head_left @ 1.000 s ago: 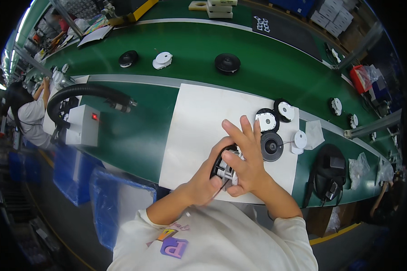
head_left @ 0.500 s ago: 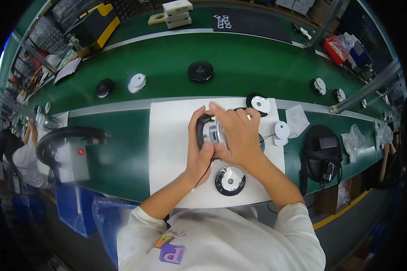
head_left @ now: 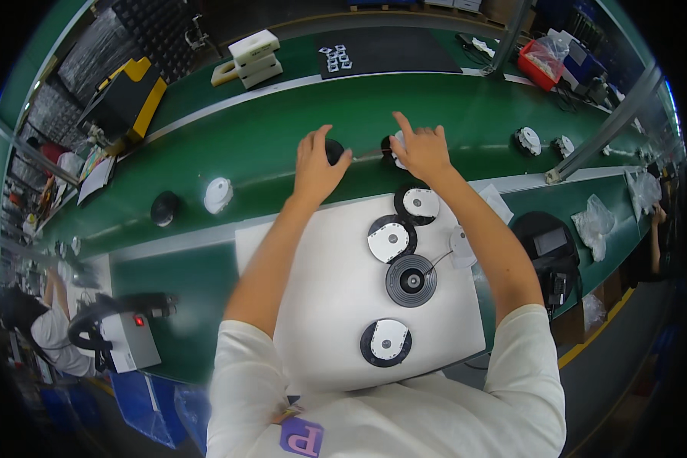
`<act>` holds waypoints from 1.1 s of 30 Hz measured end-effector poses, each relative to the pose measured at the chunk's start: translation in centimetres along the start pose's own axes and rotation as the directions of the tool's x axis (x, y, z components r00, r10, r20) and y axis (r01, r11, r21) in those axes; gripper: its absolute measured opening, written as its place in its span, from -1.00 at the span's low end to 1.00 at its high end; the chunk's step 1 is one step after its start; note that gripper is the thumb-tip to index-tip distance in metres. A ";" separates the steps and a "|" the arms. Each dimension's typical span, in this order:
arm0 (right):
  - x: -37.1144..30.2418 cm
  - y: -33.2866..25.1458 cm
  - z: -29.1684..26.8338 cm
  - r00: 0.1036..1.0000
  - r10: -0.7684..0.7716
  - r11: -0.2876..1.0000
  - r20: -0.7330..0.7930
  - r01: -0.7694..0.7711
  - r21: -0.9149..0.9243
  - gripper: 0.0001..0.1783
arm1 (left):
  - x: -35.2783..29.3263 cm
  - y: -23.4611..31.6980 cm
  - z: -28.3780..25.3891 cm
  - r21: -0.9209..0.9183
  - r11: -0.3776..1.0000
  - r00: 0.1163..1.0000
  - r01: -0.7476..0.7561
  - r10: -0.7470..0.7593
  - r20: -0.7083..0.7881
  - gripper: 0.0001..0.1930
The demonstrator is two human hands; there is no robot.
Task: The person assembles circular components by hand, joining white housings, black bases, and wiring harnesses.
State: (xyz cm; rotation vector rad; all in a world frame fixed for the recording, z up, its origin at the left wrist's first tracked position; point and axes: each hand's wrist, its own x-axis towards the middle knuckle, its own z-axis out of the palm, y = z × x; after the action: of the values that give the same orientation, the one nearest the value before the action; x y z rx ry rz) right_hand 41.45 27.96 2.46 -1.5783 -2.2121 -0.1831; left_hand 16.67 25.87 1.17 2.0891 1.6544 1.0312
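Note:
Both my arms reach forward over the green strip beyond the white sheet point(head_left: 313, 305). My left hand point(head_left: 317, 168) has its thumb and fingers around a round black disc point(head_left: 333, 151). The fingers of my right hand point(head_left: 424, 153) are at a black-and-white disc point(head_left: 394, 151), partly hidden behind them, with the index finger raised. What looks like a thin reddish wire stretches between these two discs. Black-rimmed white discs point(head_left: 389, 243) lie on the sheet, beside a grey ringed disc point(head_left: 401, 294) wired to a white round piece point(head_left: 462, 246).
A black disc point(head_left: 164, 208) and a white disc point(head_left: 218, 195) lie on the strip at left. White blocks point(head_left: 256, 57) and a dark mat point(head_left: 389, 53) are beyond. At right are a black device point(head_left: 542, 244) and plastic bags point(head_left: 597, 227); a grey box point(head_left: 133, 343) stands left.
My hands have moved forward and apart from over the white sheet, where they gripped a round part together. My view has shifted, and the grey ringed disc is now uncovered.

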 end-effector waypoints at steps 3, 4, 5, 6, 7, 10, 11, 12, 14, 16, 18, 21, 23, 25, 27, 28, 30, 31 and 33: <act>0.1 3.6 1.6 0.996 0.036 0.949 0.083 -0.008 -0.315 -0.34 | 1.6 1.0 0.7 0.434 0.899 0.961 0.052 -0.164 0.224 -0.12; 0.1 3.5 1.7 0.997 0.035 0.938 0.075 -0.007 -0.348 -0.34 | 2.0 -0.1 0.4 0.363 0.930 0.935 0.063 -0.183 0.305 -0.17; -0.3 3.3 1.2 0.997 0.041 0.923 0.072 -0.010 -0.385 -0.34 | 2.5 -0.5 0.0 0.359 0.931 0.932 0.059 -0.181 0.314 -0.17; -0.8 3.5 0.3 0.996 0.049 0.921 0.078 -0.015 -0.388 -0.34 | 3.0 -0.8 -0.2 0.353 0.936 0.917 0.015 -0.154 0.369 -0.22; -1.8 3.2 -2.1 0.998 -0.013 0.961 0.058 0.029 -0.275 -0.36 | 2.9 -0.6 -0.5 0.341 0.940 0.895 -0.028 -0.128 0.428 -0.26; -5.7 3.3 -7.9 0.984 -0.109 0.993 0.137 0.115 -0.032 -0.40 | 0.2 1.1 -2.2 0.249 0.968 0.926 -0.033 -0.065 0.373 -0.28; -7.6 3.4 -9.4 0.958 -0.167 0.984 0.232 0.146 0.107 -0.41 | -1.6 1.2 -3.0 0.166 0.984 0.954 -0.057 0.004 0.300 -0.29; -9.4 3.4 -10.6 0.944 -0.214 0.977 0.251 0.202 0.074 -0.40 | -3.8 1.7 -4.5 0.154 0.985 0.944 -0.075 0.021 0.329 -0.30; -13.4 3.2 -11.9 0.929 -0.243 0.969 0.281 0.245 0.028 -0.40 | -8.4 3.4 -6.7 0.117 0.988 0.911 -0.102 0.046 0.410 -0.30; -16.5 2.2 -11.8 0.937 0.080 0.982 0.341 -0.015 -0.190 -0.37 | -13.6 5.0 -8.6 0.124 0.989 0.880 -0.075 0.007 0.475 -0.30; -17.9 1.3 -10.6 0.955 0.057 0.982 0.290 -0.001 -0.189 -0.37 | -18.3 6.7 -9.5 0.164 0.985 0.868 -0.059 -0.031 0.496 -0.31; -17.9 0.0 -9.3 0.970 0.018 0.978 0.244 0.034 -0.208 -0.37 | -23.9 8.8 -9.7 0.198 0.980 0.867 -0.023 -0.078 0.492 -0.33; -18.1 0.0 -8.2 0.973 0.056 0.976 0.224 -0.005 -0.220 -0.39 | -26.6 9.4 -9.4 0.206 0.977 0.899 -0.048 -0.048 0.435 -0.33; -18.2 0.0 -8.6 0.954 0.077 0.982 0.291 -0.021 -0.189 -0.37 | -27.7 9.5 -9.4 0.210 0.976 0.924 -0.057 -0.028 0.380 -0.32; -18.1 0.1 -9.6 0.920 0.146 0.988 0.364 -0.119 -0.095 -0.33 | -29.2 9.5 -10.1 0.215 0.975 0.946 -0.064 -0.009 0.325 -0.32; -18.6 0.4 -10.0 0.913 0.169 0.986 0.372 -0.160 -0.056 -0.32 | -29.8 9.2 -10.6 0.097 0.995 0.975 -0.027 0.004 0.223 -0.32; -19.1 0.2 -10.4 0.921 0.150 0.988 0.359 -0.153 -0.019 -0.33 | -32.1 8.6 -11.8 -0.284 0.947 0.986 0.152 -0.164 -0.019 -0.28; -19.1 0.1 -10.6 0.928 0.153 0.986 0.340 -0.167 0.013 -0.34 | -33.1 7.2 -11.3 -0.482 0.874 0.948 0.053 -0.195 -0.250 -0.27; -18.4 -0.5 -11.8 0.922 0.229 0.958 0.312 -0.270 0.094 -0.35 | -33.6 6.6 -12.4 -0.979 0.205 0.749 -0.008 -0.647 -0.142 -0.28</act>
State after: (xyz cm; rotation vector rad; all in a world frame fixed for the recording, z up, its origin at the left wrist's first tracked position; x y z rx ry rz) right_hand 48.96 7.71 5.75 -1.8935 -2.1517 0.2951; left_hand 10.06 -9.91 2.07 0.5329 0.9970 1.8966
